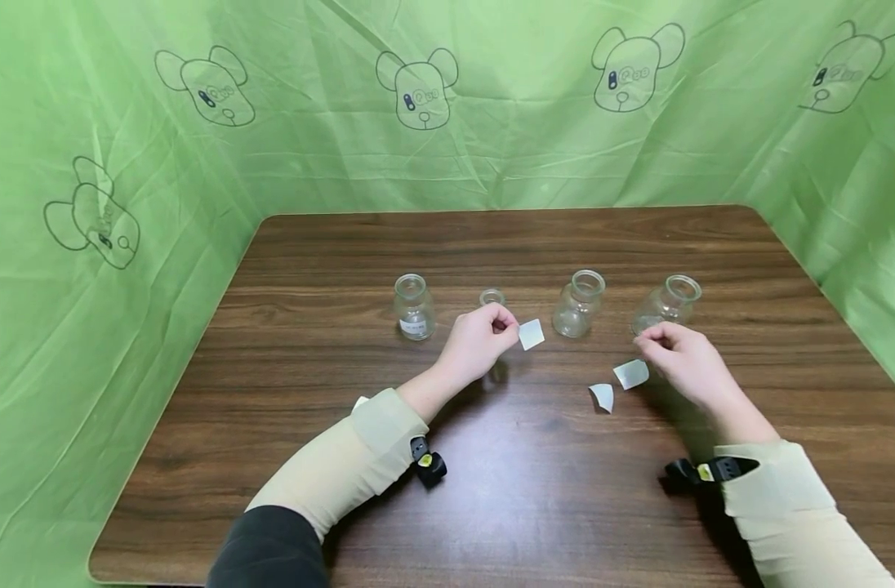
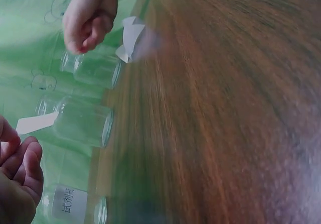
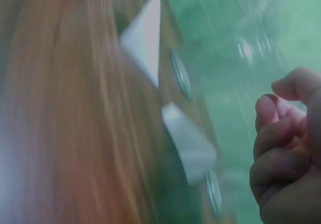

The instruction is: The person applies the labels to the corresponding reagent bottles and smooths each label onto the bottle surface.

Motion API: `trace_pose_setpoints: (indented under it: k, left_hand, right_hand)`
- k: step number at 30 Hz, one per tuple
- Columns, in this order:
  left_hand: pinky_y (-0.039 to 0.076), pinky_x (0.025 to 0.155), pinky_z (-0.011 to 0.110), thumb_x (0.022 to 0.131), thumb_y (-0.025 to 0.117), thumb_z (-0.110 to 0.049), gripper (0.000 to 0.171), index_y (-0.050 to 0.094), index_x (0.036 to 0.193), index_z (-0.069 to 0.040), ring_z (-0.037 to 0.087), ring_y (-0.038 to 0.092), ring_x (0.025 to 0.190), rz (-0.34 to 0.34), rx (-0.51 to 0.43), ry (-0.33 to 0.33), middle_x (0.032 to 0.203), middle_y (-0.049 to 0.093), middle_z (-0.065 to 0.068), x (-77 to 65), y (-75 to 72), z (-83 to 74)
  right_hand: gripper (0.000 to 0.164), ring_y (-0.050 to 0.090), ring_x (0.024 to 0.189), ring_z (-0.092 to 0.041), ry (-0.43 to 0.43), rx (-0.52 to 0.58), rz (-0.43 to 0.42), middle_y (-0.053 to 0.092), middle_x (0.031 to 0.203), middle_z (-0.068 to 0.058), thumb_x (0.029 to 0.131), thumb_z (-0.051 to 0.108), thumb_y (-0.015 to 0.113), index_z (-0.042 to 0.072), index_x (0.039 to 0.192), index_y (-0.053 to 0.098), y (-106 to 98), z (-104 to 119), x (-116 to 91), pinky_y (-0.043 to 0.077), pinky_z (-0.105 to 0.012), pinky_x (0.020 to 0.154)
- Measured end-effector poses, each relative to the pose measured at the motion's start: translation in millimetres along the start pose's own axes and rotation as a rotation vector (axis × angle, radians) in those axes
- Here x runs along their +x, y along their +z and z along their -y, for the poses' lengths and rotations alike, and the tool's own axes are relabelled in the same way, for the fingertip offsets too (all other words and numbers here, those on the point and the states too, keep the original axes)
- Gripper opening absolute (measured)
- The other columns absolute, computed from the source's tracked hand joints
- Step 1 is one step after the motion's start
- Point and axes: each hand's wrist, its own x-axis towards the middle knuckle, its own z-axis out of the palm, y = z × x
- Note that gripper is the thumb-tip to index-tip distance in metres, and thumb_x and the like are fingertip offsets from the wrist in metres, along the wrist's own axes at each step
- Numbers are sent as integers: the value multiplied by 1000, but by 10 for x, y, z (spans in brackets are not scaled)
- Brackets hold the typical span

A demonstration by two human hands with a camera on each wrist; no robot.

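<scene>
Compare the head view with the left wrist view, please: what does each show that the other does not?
Only head: the left sleeve, the right sleeve and four glass jars, not just three. Only left wrist: readable characters on one jar's label. Both: the left hand pinching a white square, the right hand, and loose white pieces on the table.

Four jars stand in a row on the surface. The left grip is before the second from left, with a paper square at its right; the right grip is before the rightmost, with two paper scraps to its left.
</scene>
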Motion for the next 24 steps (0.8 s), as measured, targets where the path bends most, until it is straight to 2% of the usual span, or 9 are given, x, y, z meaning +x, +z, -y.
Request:
trace_pose_setpoints:
  k: [4,7,12,14,18,24]
  left_hand:
    - [46,67,19,83,60,-15,5,64,84,-13,6,58,71,2,21,2,78,66,-5,15,21,-17]
    - [45,64,20,83,59,-14,5,64,83,-13,6,56,68,2,76,19,75,64,-7,19,59,-19]
    - [43,61,21,83,59,-14,4,62,81,-13,7,53,65,-3,195,114,73,59,-7,4,148,-41]
    - [43,60,20,83,59,-13,3,62,81,-13,7,52,65,-9,215,157,73,59,-6,4,178,-55]
    - [41,61,18,83,60,-12,3,61,81,-12,7,51,66,-7,213,213,74,57,-5,8,219,-76]
    - [41,64,15,84,58,-11,3,62,84,-10,6,51,70,34,172,237,77,57,-4,2,255,-99]
  right_hand:
    - [22,46,53,-6,-11,146,51,57,66,-7,93,18,57,-3,94,60,209,138,83,38,-24,47]
    - [22,47,51,-7,-14,274,106,63,74,-15,93,15,57,-6,96,58,346,239,123,40,-23,45]
    - [25,49,51,-10,-11,433,199,67,83,-16,94,11,56,-11,105,59,485,450,154,44,-24,47]
    - [26,49,50,-10,-13,487,223,69,85,-15,93,9,56,-12,107,59,518,510,166,44,-24,47]
    - [25,52,49,-11,-27,548,229,71,87,-9,93,9,56,-12,106,61,571,564,196,39,-21,43]
    - [26,52,49,-11,8,580,221,71,91,-10,94,12,56,-10,108,61,621,560,210,33,-19,40]
